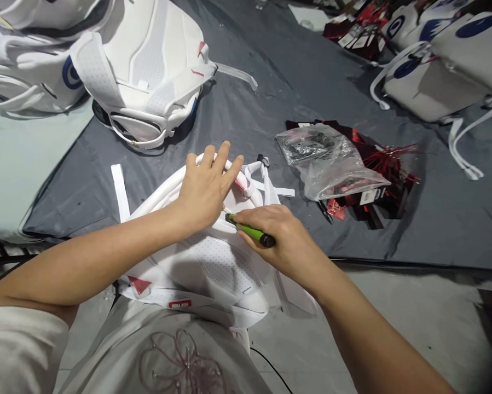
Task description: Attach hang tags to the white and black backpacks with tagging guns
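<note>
A white backpack (225,265) lies in front of me, partly on the table edge and against my body. My left hand (207,180) rests on its upper rim, fingers stretched out and spread. Closed in my right hand (281,235) is a green, black-ended handheld tool (252,232), whose exact kind I cannot make out. Its black tip points left, at the white fabric just beside my left palm. White straps (120,191) stick out from the bag on both sides, and a black buckle (263,160) sits at its upper right.
Another white backpack (163,71) lies at the upper left, beside stacked white bags (28,71). To the right, a clear plastic bag (331,164) covers dark red tags (387,191). More white bags (438,82) stand at the far right on the grey-covered table (446,230).
</note>
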A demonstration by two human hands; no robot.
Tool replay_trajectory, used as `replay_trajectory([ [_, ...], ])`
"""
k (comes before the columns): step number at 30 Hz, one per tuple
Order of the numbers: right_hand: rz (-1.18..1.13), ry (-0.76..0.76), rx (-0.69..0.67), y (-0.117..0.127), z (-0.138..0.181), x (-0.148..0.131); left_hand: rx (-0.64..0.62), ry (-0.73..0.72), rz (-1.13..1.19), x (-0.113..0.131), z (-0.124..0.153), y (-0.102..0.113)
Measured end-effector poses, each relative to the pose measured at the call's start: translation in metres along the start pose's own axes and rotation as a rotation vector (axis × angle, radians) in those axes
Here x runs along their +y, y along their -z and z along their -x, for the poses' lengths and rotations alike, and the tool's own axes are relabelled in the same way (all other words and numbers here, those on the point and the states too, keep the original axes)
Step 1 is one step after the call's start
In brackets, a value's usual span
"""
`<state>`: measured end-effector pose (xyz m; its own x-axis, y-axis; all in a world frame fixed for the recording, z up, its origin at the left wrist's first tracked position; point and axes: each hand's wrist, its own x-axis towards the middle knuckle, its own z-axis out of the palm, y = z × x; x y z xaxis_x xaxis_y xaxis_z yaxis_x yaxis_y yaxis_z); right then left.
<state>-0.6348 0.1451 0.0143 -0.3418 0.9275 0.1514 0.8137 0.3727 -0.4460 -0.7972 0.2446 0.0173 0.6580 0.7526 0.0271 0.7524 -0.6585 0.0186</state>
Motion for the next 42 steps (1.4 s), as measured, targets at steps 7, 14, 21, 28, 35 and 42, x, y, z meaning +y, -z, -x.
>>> replay_trajectory([
  [7,0.031,0.013,-0.061,0.005,-0.008,-0.003,-0.011,0.002,0.026,0.000,-0.001,-0.001],
  [14,0.127,-0.005,-0.124,0.007,-0.007,-0.008,-0.003,0.001,-0.020,0.000,-0.002,-0.003],
  [21,0.119,-0.026,-0.104,0.006,-0.005,-0.007,-0.015,0.003,-0.025,0.000,-0.002,-0.001],
  [28,0.104,-0.032,-0.062,-0.001,-0.007,-0.008,-0.037,0.015,-0.016,0.002,-0.002,-0.001],
  [35,0.018,-0.104,0.053,-0.005,0.004,-0.017,-0.065,-0.051,-0.038,-0.010,0.004,0.017],
  [42,-0.171,0.069,0.375,-0.045,0.008,-0.059,-0.195,0.128,-0.007,-0.050,0.083,0.056],
])
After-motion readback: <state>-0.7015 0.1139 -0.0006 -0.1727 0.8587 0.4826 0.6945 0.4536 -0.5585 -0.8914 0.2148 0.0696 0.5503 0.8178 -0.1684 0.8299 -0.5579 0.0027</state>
